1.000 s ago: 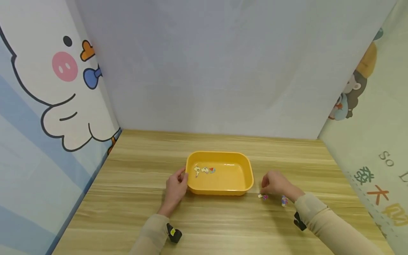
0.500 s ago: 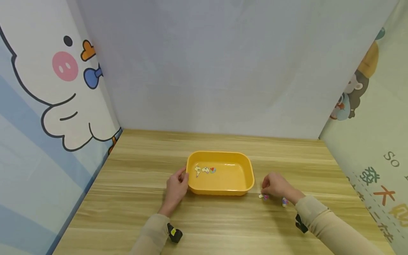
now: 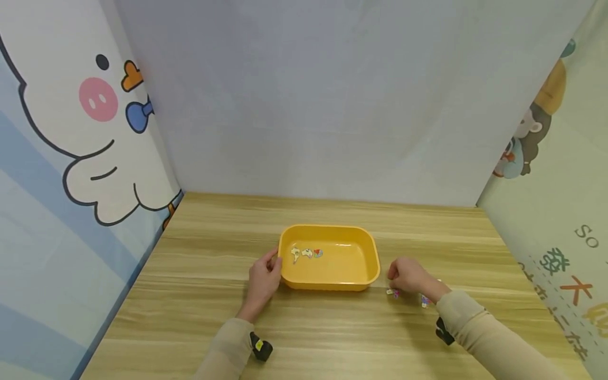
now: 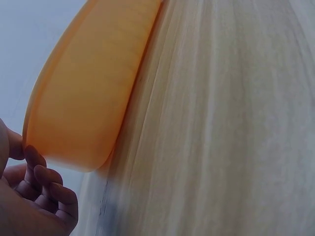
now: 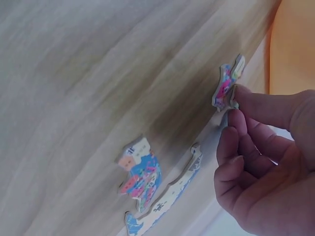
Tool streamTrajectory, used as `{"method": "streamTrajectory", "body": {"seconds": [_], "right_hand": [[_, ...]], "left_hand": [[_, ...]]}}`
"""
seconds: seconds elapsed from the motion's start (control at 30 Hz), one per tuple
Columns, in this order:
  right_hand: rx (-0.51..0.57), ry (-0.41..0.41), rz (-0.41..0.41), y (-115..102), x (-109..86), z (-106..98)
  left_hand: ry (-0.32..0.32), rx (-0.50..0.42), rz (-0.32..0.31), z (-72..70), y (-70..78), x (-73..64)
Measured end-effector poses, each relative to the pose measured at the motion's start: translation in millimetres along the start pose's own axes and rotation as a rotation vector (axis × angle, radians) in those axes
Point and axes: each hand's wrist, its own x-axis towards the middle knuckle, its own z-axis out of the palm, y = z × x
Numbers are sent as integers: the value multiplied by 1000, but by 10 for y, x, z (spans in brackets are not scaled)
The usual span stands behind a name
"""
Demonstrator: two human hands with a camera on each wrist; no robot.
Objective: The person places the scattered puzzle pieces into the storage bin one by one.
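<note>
My left hand (image 3: 264,277) grips the left rim of a yellow plastic tray (image 3: 328,286), thumb and fingertips pinching its edge in the left wrist view. Inside the tray lie several small flat puzzle pieces (image 3: 306,253) near its left end. To the right of the tray, my right hand (image 3: 411,275) pinches a small puzzle piece (image 5: 233,98) between thumb and forefinger, close over the table; the fingertips hide part of it. Right beside those fingertips lie a pink-and-blue puzzle piece (image 5: 222,88) and a cream puzzle piece (image 5: 238,67).
Near the right wrist, a multicoloured puzzle piece (image 5: 141,172) and a long cream-and-blue puzzle piece (image 5: 167,199) lie on the wood-grain table (image 3: 328,332). A grey cloth backdrop (image 3: 304,105) rises behind the table, with printed cloths at both sides.
The right hand has shifted very slightly up off the pieces beside the tray. The left hand and the tray stay in place.
</note>
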Motion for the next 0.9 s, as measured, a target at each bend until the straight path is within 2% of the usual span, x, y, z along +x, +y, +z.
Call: {"method": "streamTrajectory", "body": {"seconds": [0.37, 0.7, 0.9], "right_hand": [[20, 1, 3, 33, 33, 7], [45, -29, -33, 28, 55, -38], [71, -62, -19, 24, 59, -61]], "left_hand": [[-1, -9, 11, 8, 3, -6], [4, -14, -1, 6, 1, -4], [2, -23, -11, 6, -8, -6]]}}
